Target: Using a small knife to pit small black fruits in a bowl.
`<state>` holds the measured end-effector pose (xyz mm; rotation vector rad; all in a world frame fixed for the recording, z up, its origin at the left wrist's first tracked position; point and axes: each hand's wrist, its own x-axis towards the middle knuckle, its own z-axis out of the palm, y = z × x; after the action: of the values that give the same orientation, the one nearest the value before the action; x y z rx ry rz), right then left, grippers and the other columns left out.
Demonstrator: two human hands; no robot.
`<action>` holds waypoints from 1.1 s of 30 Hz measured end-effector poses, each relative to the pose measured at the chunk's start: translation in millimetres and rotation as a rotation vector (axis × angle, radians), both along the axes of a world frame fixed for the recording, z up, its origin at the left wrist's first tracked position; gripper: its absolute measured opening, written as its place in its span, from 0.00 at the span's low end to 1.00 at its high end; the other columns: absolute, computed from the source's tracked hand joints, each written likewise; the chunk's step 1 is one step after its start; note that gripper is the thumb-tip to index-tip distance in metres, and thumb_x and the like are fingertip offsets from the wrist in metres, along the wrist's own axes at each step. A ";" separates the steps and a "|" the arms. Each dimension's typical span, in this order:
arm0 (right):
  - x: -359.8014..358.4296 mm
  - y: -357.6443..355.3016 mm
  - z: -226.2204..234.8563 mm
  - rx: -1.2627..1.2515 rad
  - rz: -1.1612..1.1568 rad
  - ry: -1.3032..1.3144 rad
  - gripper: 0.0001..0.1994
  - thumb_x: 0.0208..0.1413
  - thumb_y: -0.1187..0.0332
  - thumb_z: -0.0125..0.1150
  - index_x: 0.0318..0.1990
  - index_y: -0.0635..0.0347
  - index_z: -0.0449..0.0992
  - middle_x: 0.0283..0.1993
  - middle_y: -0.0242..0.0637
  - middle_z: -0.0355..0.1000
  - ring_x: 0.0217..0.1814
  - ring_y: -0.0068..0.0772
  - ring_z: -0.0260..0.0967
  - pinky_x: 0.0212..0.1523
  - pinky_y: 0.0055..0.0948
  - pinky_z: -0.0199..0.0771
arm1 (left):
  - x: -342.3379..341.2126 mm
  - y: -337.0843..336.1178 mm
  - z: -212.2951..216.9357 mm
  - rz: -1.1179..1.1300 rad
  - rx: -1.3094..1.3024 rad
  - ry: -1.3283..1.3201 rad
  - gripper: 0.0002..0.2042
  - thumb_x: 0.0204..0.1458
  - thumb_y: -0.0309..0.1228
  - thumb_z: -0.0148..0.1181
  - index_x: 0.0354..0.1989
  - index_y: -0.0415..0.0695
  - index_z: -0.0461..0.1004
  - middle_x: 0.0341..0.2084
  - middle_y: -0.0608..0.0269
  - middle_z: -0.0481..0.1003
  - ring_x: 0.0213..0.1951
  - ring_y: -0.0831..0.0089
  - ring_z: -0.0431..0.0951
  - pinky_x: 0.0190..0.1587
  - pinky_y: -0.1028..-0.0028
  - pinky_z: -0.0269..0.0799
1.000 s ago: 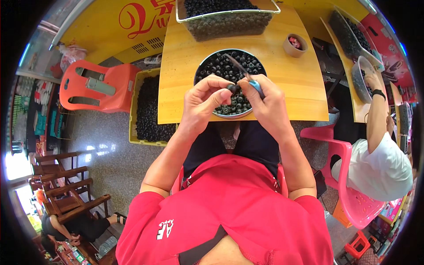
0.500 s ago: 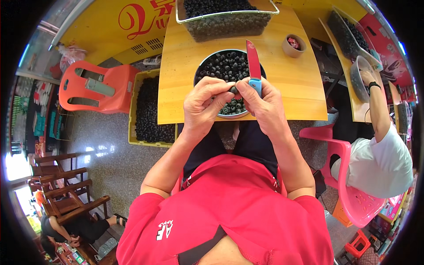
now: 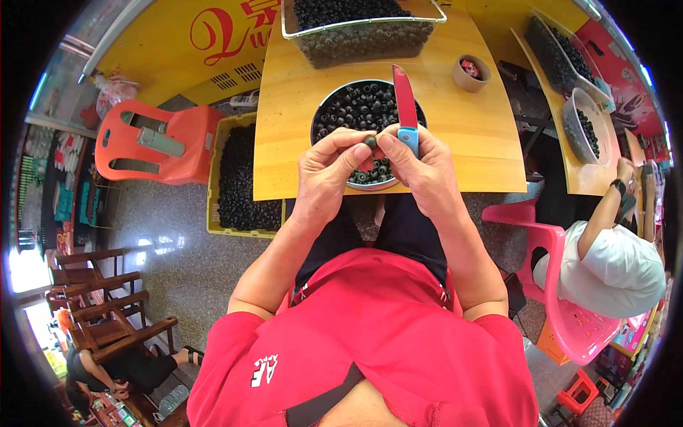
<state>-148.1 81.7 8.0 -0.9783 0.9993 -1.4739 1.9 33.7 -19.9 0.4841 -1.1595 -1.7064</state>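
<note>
Snail-like dark shell [image 3: 370, 141], one small rounded piece, sits pinched between the fingertips of both hands just above the near rim of the metal bowl [image 3: 319, 114]. The left hand [image 3: 329, 171] closes thumb and forefinger on its left side. The right hand [image 3: 420, 167] presses against it from the right while also gripping a knife with a pale blue handle [image 3: 408, 135], whose red blade [image 3: 404, 98] stands upright, pointing away from the person over the bowl. Both hands meet at the shell, fingers curled rather than spread.

As a judgement of progress, the work looks to be somewhere in the middle of a long batch. The bowl under the hands is heaped with small dark pieces, many showing a ring-like open end, which suggests they have been handled, though the picture is too small to be sure. Beside the wooden table [image 3: 284, 164], on the floor to the person's left, a yellow crate [image 3: 213, 178] holds a large mass of the same dark pieces. At the far edge of the table a wire basket [image 3: 363, 39] is also full. A small brown cup [image 3: 471, 73] stands to the far right. Much material therefore seems left.

Further right, another person in a white top [image 3: 615, 267] sits on a pink chair [image 3: 562, 285] at a second table with similar trays.
</note>
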 end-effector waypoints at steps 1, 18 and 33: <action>-0.1 -0.9 -2.3 0.009 -0.006 0.001 0.09 0.59 0.64 0.60 0.38 0.60 0.74 0.27 0.25 0.70 0.21 0.08 0.54 0.19 0.12 0.49 | 0.5 0.3 0.5 -0.018 0.043 0.040 0.08 0.54 0.21 0.58 0.43 0.36 0.76 0.34 0.64 0.74 0.33 0.79 0.74 0.38 0.80 0.71; -40.8 -5.2 -35.4 0.082 -0.243 0.362 0.08 0.60 0.66 0.59 0.39 0.62 0.76 0.29 0.25 0.71 0.21 0.07 0.51 0.20 0.12 0.48 | 199.8 -60.2 -88.6 0.772 -0.210 -0.889 0.09 0.52 0.25 0.62 0.41 0.38 0.75 0.32 0.67 0.76 0.31 0.82 0.73 0.35 0.81 0.70; -45.3 -6.6 -47.8 0.105 -0.267 0.413 0.10 0.60 0.64 0.59 0.38 0.62 0.76 0.29 0.25 0.72 0.23 0.08 0.54 0.22 0.13 0.51 | 78.8 -47.5 17.2 0.329 -0.737 -0.872 0.10 0.52 0.21 0.59 0.43 0.38 0.75 0.36 0.59 0.75 0.37 0.74 0.76 0.40 0.78 0.71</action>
<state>-193.4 75.0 -39.8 -1.1304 1.5399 -1.4444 80.7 -13.9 -2.7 0.9102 -2.0595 -0.6581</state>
